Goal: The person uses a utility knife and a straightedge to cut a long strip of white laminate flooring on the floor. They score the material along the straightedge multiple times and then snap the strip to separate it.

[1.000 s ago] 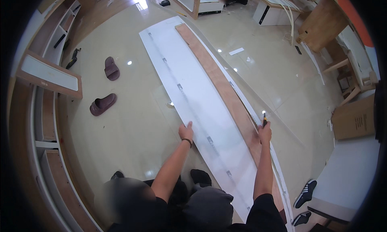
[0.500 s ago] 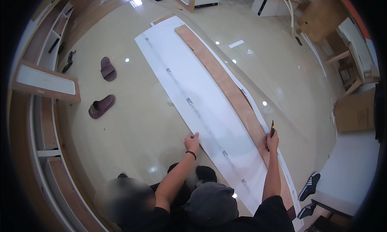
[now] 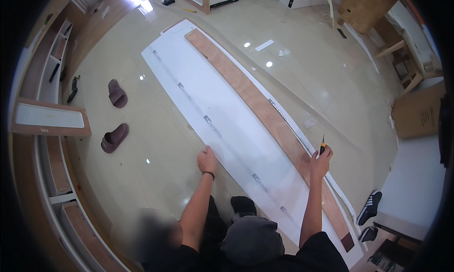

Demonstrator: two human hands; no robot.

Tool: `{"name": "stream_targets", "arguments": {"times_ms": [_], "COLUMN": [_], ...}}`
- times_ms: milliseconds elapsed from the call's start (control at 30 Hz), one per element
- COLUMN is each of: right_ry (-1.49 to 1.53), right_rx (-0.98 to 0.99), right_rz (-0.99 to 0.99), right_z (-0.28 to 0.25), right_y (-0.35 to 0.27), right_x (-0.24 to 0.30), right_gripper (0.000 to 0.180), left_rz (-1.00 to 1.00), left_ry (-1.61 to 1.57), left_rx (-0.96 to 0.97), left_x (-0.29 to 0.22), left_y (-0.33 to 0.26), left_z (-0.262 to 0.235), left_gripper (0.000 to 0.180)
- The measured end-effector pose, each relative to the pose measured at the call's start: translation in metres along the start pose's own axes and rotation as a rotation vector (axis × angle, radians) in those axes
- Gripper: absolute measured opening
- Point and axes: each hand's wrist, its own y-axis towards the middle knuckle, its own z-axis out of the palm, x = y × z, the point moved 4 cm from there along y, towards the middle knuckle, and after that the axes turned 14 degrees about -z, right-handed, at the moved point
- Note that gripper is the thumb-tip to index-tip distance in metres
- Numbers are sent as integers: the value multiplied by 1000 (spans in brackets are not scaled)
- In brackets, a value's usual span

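A long white sheet [image 3: 222, 116] lies flat on the glossy floor, running from the far left toward me. Along its right side lies a long narrow wooden strip [image 3: 265, 111]. My left hand [image 3: 207, 159] presses flat on the near left edge of the white sheet. My right hand [image 3: 321, 157] grips a small cutter with a yellow and black handle [image 3: 322, 145], blade pointing away, right at the outer edge of the wooden strip.
Two dark slippers [image 3: 116, 116] lie on the floor to the left. Wooden shelf units [image 3: 47, 116] curve along the left side. A cardboard box [image 3: 418, 111] stands at the right, shoes [image 3: 370, 208] at lower right, furniture parts at the far end.
The view has shifted so both hands sit lower along the sheet. The right hand with the cutter has slid toward me along the strip's edge; the left hand followed on the sheet.
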Motion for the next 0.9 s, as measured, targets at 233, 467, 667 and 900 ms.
{"name": "stream_targets", "arguments": {"times_ms": [233,467,667,900], "right_ry": [195,138,139,175], "right_rx": [309,520,529,505], "right_rz": [-353,-278,-270,-300], "right_z": [73,96,107,141], "right_y": [6,42,54,81], "right_x": [91,136,158,226], "right_gripper": [70,88,88,88], "left_rz": [354,809,468,316], "left_ry": [339,399,680,516], "left_rx": [-250,-453,-81,-290], "left_x": [-183,-308,-231,-223], "left_y": [119,111,121,214], "left_z": [-79,-200,-187,-150], "left_gripper": [52,38,44,47]}}
